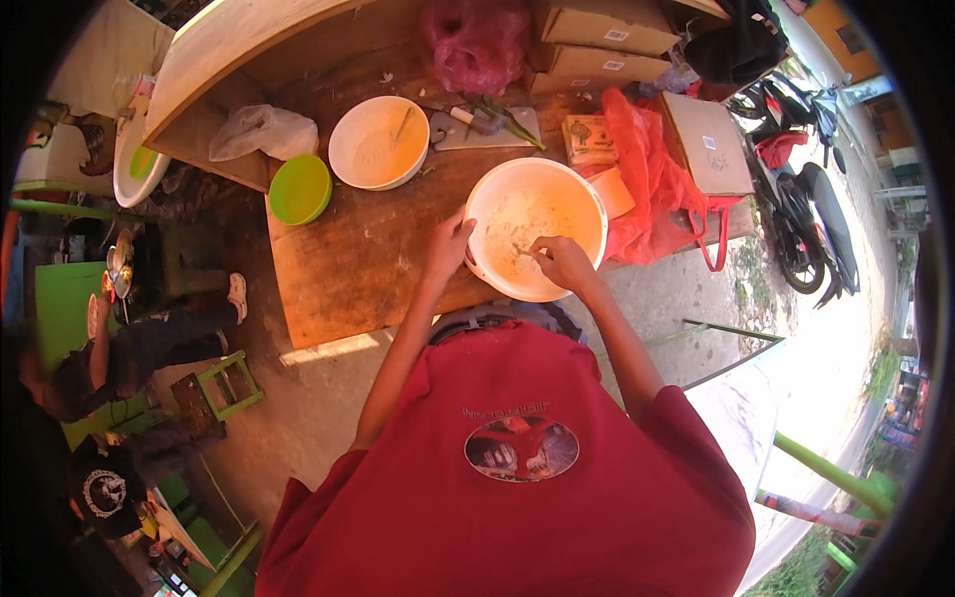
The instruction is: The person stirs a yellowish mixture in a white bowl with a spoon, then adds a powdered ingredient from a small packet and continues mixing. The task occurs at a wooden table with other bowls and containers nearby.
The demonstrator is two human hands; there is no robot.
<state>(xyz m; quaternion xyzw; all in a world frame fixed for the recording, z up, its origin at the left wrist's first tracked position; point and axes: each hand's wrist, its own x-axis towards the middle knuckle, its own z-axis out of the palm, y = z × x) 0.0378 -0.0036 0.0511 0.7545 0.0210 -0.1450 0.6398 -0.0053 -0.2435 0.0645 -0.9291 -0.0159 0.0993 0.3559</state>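
Note:
A large white plastic basin (589,216) sits at the table's front edge, with a pale, lumpy mixture (515,216) coating its inside. My left hand (450,242) grips the basin's left rim. Inside the basin, my right hand (563,260) pinches a small spoon-like utensil (522,250) whose lower end meets the mixture; its exact shape is hard to make out. Behind and to the left stands a second white bowl (373,145) with pale contents and a spoon (404,123) leaning in it. Beside that bowl is a green plastic bowl (301,190).
On the wooden table (358,269) lie a board (515,127) with green stalks, a red plastic bag (634,172) and a cardboard box (705,145). A pink bag (477,45) lies farther back. People sit at the left, near a green stool (230,386). Motorcycles (806,216) stand outside.

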